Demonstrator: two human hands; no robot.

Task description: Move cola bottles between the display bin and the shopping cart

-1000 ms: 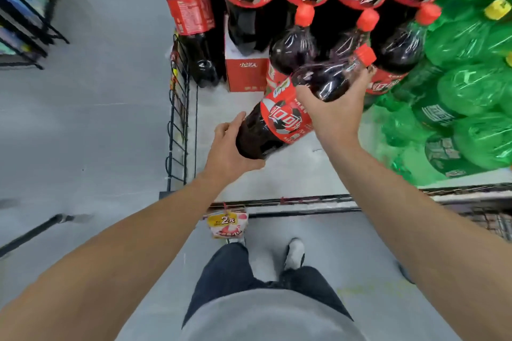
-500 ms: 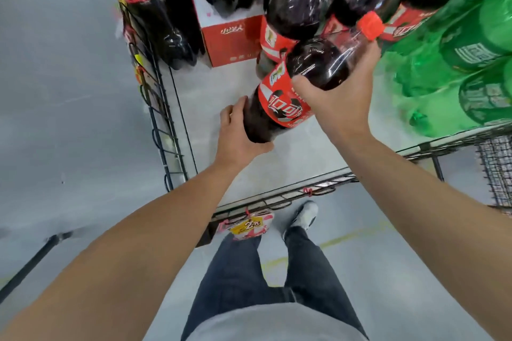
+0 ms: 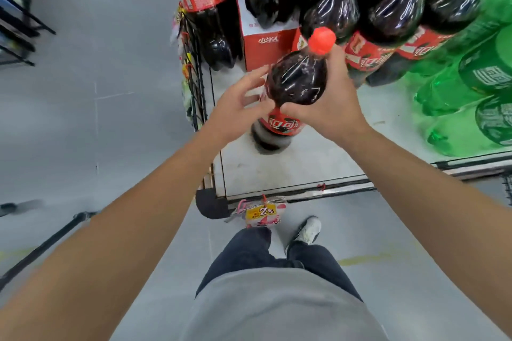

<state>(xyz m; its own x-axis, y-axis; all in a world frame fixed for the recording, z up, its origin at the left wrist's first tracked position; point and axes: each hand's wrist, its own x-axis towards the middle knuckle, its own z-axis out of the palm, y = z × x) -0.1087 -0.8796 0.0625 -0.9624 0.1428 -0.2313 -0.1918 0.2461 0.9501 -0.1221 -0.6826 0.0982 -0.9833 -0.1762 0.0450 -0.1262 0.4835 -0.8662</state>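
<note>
Two bare forearms reach out from the near edge over the grey floor, past a grey shirt, dark trousers and one white shoe [image 3: 306,230]. A little farther, a pink and yellow price tag [image 3: 261,214] hangs from the near rail of the display bin [image 3: 293,174]. Both hands meet on one cola bottle [image 3: 293,86], which stands about upright on the bin's pale floor, near its left front corner. Her right hand [image 3: 324,111] wraps the bottle's shoulder, thumb curled across the front. Her left hand [image 3: 235,108] touches its left side with fingers spread and nearly straight. Beyond stand more cola bottles [image 3: 388,14] and a red carton [image 3: 266,47]; green bottles [image 3: 471,80] lie to the far right.
</note>
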